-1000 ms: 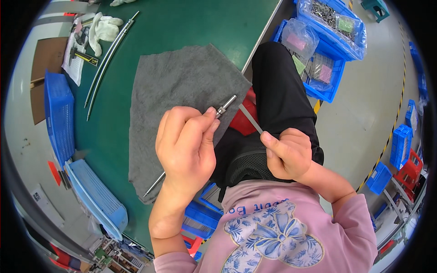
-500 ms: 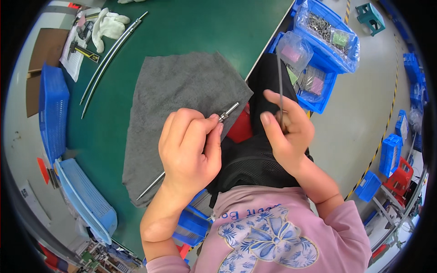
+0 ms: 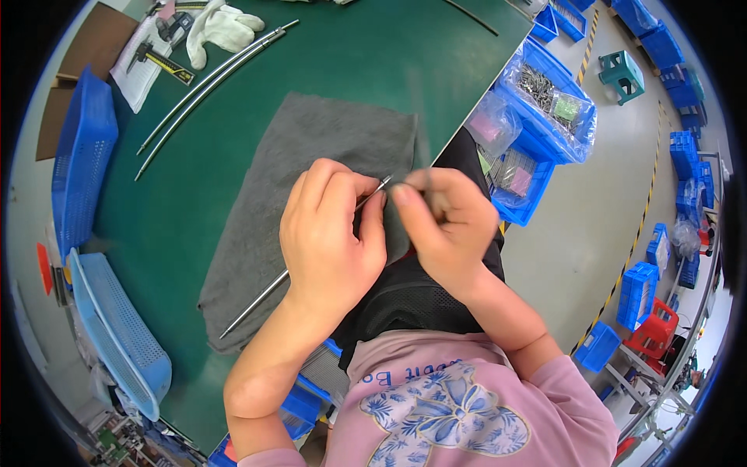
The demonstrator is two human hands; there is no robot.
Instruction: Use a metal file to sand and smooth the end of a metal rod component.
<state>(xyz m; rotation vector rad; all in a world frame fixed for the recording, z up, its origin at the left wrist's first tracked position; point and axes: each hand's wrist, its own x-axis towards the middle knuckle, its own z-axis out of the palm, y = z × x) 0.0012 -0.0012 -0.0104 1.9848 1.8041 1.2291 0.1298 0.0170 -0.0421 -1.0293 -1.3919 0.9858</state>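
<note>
From the person's head, the left fisheye camera looks steeply down, with the left hand (image 3: 331, 226) and right hand (image 3: 451, 226) close below near mid-view, the table (image 3: 350, 58) toward the left, and the floor (image 3: 564, 257) farther off at right.

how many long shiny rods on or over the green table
3: an upper rod and a lower rod lie side by side near the white glove; the third rod, partly hidden, is in the left hand.

Room beyond left hand (image 3: 331, 226); then rods (image 3: 222, 74)
</note>
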